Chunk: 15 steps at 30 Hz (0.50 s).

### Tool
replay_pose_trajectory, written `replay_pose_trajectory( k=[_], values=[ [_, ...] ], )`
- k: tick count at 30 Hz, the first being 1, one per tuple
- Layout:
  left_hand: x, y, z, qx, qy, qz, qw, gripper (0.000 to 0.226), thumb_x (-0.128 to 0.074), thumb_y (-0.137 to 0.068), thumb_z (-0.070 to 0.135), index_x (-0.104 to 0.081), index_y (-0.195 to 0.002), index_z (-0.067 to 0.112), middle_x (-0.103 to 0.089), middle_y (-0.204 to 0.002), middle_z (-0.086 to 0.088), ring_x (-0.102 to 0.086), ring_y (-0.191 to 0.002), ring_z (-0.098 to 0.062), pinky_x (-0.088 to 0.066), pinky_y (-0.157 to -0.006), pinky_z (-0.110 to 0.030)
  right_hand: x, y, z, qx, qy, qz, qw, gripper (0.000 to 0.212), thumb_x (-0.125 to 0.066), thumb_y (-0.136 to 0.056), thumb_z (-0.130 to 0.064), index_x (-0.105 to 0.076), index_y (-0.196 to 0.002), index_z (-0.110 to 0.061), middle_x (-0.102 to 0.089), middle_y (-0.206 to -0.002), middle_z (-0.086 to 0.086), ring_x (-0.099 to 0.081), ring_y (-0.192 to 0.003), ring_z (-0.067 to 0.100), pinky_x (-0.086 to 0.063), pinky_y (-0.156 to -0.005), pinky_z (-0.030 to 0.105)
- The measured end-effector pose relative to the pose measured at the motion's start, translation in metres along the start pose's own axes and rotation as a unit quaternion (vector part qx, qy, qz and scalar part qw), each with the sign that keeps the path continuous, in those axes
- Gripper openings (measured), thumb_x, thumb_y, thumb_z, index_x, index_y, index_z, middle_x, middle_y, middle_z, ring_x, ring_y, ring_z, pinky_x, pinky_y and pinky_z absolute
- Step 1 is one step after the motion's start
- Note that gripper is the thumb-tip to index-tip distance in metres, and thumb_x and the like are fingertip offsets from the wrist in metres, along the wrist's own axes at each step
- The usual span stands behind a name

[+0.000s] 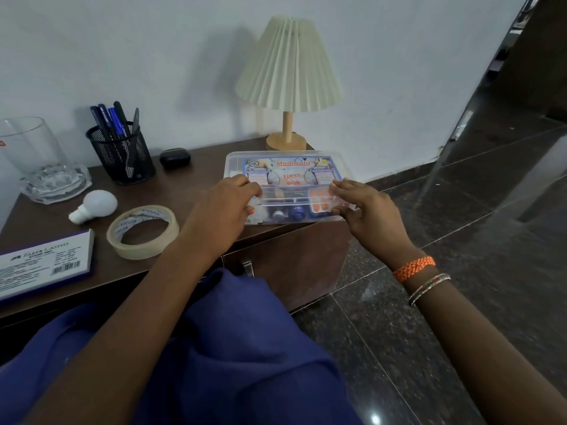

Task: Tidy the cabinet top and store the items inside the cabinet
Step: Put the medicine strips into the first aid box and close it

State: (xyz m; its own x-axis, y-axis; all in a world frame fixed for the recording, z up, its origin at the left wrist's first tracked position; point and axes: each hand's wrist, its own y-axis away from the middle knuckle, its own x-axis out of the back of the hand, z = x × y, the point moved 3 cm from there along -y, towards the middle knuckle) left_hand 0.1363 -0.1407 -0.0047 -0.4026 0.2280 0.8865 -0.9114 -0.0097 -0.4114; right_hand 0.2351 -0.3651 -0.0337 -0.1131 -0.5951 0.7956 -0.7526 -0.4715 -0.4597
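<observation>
Head view: first-aid box (288, 176) between left hand (225, 207) and right hand (368, 213), each grip curled on its ends

Pale wall (122, 41), dark speckled floor (460, 240)

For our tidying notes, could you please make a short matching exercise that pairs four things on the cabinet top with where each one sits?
Things:
1. lamp
2. pens
3. tape roll
4. first aid box

Places:
A. in the black mesh cup
B. between the left hand and right hand
C. at the back, against the wall
D. lying flat near the front edge, beside the bulb

Pairs: 1-C, 2-A, 3-D, 4-B
</observation>
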Motion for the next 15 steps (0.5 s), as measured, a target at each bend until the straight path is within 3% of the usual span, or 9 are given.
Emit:
replay_pose_trajectory(
  k=[5,10,15],
  values=[
    [-0.001,0.001,-0.006,0.030,-0.038,0.002,0.999,0.032,-0.060,-0.088,0.020,-0.057,-0.120,0.017,-0.057,-0.120,-0.003,-0.052,-0.110,-0.025,-0.047,-0.081,-0.040,-0.001,-0.001,0.000,-0.010,-0.013,0.008,1.000,0.044,-0.068,-0.086,-0.016,-0.059,-0.129,-0.018,-0.056,-0.136,0.000,-0.046,-0.132,0.015,-0.045,-0.105,0.039],
    [-0.006,0.001,-0.013,0.084,-0.058,-0.026,0.994,0.047,-0.050,-0.094,0.031,-0.042,-0.140,0.024,-0.041,-0.147,-0.005,-0.043,-0.131,-0.024,-0.040,-0.099,-0.039,-0.004,-0.005,0.000,-0.019,-0.013,0.012,1.000,0.044,-0.067,-0.086,-0.016,-0.059,-0.130,-0.020,-0.056,-0.136,-0.001,-0.046,-0.132,0.013,-0.045,-0.104,0.038],
    [-0.008,0.000,-0.004,0.051,-0.131,0.008,0.990,0.041,-0.052,-0.094,0.027,-0.051,-0.134,0.019,-0.054,-0.136,-0.011,-0.056,-0.119,-0.028,-0.046,-0.084,-0.038,-0.007,-0.010,0.004,-0.031,-0.027,0.013,0.999,0.044,-0.066,-0.087,-0.012,-0.058,-0.130,-0.018,-0.055,-0.137,0.001,-0.046,-0.132,0.015,-0.046,-0.103,0.039]
  ],
)
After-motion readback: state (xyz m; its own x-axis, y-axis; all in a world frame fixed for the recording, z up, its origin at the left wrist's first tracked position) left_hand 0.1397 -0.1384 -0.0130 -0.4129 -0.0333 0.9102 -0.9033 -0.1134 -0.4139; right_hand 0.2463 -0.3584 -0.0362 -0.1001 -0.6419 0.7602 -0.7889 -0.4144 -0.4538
